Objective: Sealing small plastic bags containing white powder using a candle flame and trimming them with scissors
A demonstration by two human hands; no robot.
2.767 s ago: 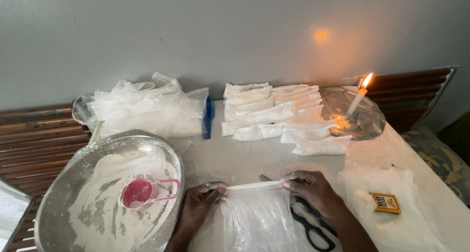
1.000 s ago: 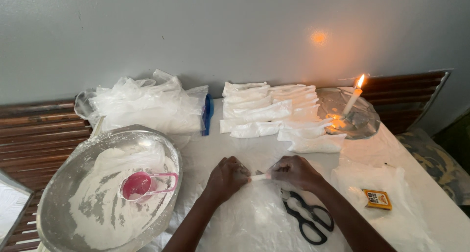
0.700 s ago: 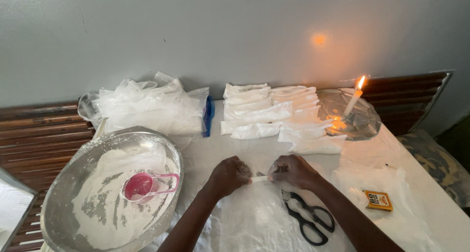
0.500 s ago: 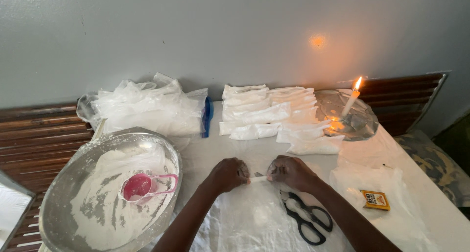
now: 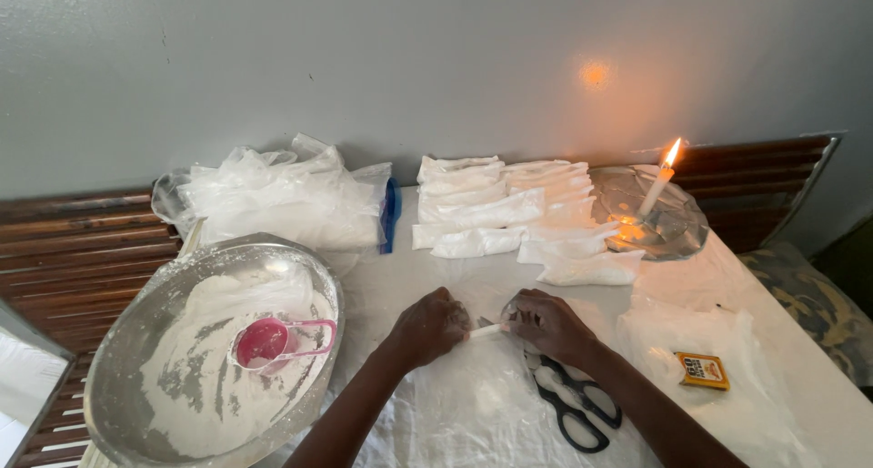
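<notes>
My left hand (image 5: pixel 435 324) and my right hand (image 5: pixel 546 323) are closed on the two ends of a thin rolled strip of clear plastic bag (image 5: pixel 487 331), close together over the white table. Loose clear plastic (image 5: pixel 473 404) lies under my forearms. Black scissors (image 5: pixel 573 404) lie just below my right hand. A wide metal basin (image 5: pixel 127 377) of white powder sits at the left, with a pink measuring cup (image 5: pixel 264 342) resting in the powder.
Filled white packets (image 5: pixel 509 215) are stacked at the back centre. A heap of clear bags (image 5: pixel 273 195) lies back left beside a blue object (image 5: pixel 391 213). A lit candle (image 5: pixel 657 184) stands on a metal lid (image 5: pixel 682 227). A small yellow box (image 5: pixel 702 371) lies right.
My hands moved up the table and drew together, shortening the stretched plastic strip between them. The view shifted slightly.
</notes>
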